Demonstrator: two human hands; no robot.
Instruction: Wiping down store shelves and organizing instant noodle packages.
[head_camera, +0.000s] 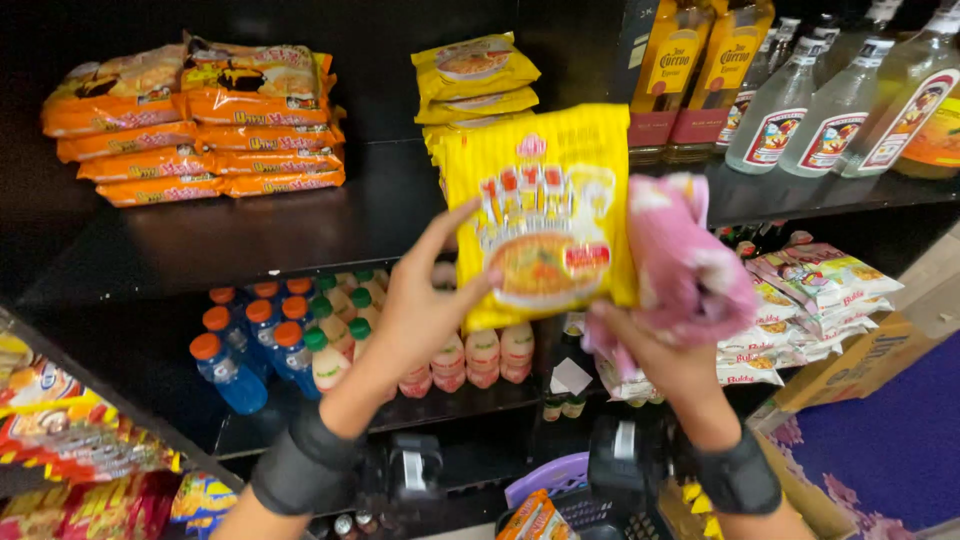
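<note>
My left hand (425, 300) grips the left edge of a yellow noodle packet (540, 215), held up in front of the dark shelves. My right hand (655, 350) holds the packet's lower right corner together with a pink and white cloth (690, 265) that presses against the packet's right side. Both wrists wear black bands. Behind the packet, on the upper shelf (250, 235), lies a small stack of similar yellow packets (475, 75).
Orange noodle packets (200, 120) are stacked at upper left. Glass bottles (800, 90) stand at upper right. Blue drink bottles with orange caps (245, 340) and small pink bottles fill the lower shelf. Snack bags (810, 290) sit right, a basket (560, 500) below.
</note>
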